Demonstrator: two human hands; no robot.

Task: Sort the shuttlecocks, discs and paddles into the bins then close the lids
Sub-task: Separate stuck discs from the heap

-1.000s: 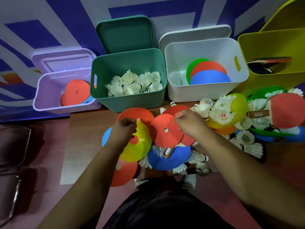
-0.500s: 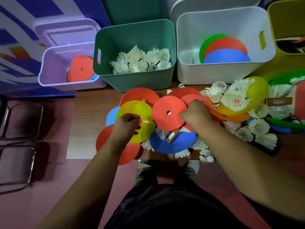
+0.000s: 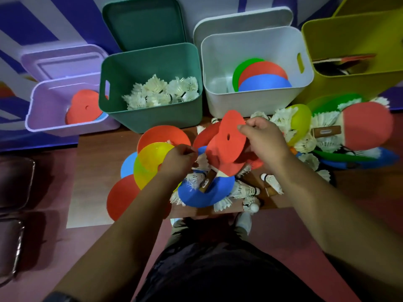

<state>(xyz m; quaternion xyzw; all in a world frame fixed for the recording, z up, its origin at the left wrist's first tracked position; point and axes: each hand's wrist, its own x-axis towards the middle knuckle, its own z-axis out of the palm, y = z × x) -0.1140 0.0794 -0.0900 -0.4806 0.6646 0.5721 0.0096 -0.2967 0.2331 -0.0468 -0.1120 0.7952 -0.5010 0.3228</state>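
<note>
My right hand [image 3: 262, 142] pinches a red disc with a centre hole [image 3: 226, 140], tilted up above the pile. My left hand [image 3: 177, 161] grips the edge of a yellow disc [image 3: 149, 162]. Below them lie a blue disc [image 3: 205, 194], red discs [image 3: 122, 196], a paddle handle [image 3: 206, 182] and loose shuttlecocks [image 3: 244, 189]. Four open bins stand behind: a lilac bin [image 3: 39, 101] with a red disc, a green bin [image 3: 150, 57] with shuttlecocks, a white bin [image 3: 250, 44] with discs, a yellow bin [image 3: 353, 29] with paddles.
At the right, a red paddle [image 3: 366, 125] lies on shuttlecocks and green and blue discs. Bin lids lean against the patterned wall behind. A metal chair frame [image 3: 13, 192] stands at the left. My feet [image 3: 244, 221] show under the wooden table edge.
My right hand has lifted the red disc with the hole up off the pile and tilted it. My left hand keeps hold of the yellow disc. The camera tilted up a little.
</note>
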